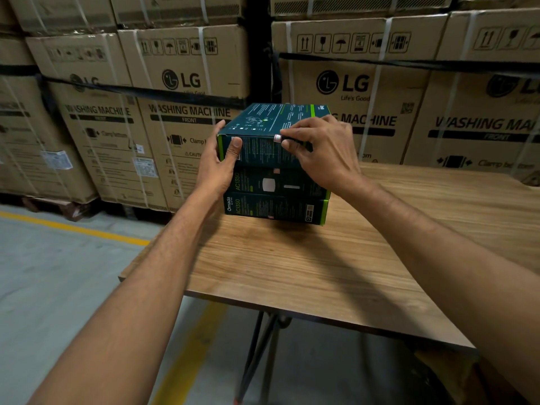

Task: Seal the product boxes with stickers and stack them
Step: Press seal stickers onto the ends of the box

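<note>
Dark-green top box (pixel 271 118) sits on the stack (pixel 274 200) between your hands, long axis left to right. Your left hand (pixel 217 165) grips its left end; your right hand (pixel 324 150) pinches the sticker (pixel 277 138) onto its front edge.

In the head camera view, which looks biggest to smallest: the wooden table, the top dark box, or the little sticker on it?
Largest: table.
Then: top box.
Smallest: sticker, on the box's front edge at the right hand's fingertips.
</note>
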Action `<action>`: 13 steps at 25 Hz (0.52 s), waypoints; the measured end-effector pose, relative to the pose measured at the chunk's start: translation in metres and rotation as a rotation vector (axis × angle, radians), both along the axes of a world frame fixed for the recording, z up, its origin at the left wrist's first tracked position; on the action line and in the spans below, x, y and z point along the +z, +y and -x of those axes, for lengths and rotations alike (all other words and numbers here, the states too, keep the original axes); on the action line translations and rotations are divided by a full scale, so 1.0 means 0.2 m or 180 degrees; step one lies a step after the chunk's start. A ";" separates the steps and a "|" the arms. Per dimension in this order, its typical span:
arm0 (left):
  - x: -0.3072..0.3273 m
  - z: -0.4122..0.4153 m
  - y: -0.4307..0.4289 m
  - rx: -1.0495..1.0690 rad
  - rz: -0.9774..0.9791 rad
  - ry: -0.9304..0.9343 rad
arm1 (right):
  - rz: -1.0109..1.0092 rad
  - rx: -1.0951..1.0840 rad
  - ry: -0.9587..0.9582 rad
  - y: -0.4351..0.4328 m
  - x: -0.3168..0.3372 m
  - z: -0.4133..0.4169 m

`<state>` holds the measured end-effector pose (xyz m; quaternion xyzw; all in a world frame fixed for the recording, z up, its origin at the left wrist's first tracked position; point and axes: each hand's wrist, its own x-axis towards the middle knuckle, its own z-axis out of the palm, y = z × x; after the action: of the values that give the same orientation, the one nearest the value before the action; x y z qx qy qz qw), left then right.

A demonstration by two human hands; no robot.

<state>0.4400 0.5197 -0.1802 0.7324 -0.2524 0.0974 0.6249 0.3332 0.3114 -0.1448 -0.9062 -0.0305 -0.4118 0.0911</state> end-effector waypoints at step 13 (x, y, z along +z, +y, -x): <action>-0.06 0.15 -0.01 0.0493 0.0338 0.0489 | -0.0928 -0.0359 -0.0611 -0.05 -0.12 0.25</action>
<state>0.4090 0.5183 -0.1921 0.7209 -0.1409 0.1022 0.6708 0.2839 0.3016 -0.1697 -0.8402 0.0718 -0.5010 0.1949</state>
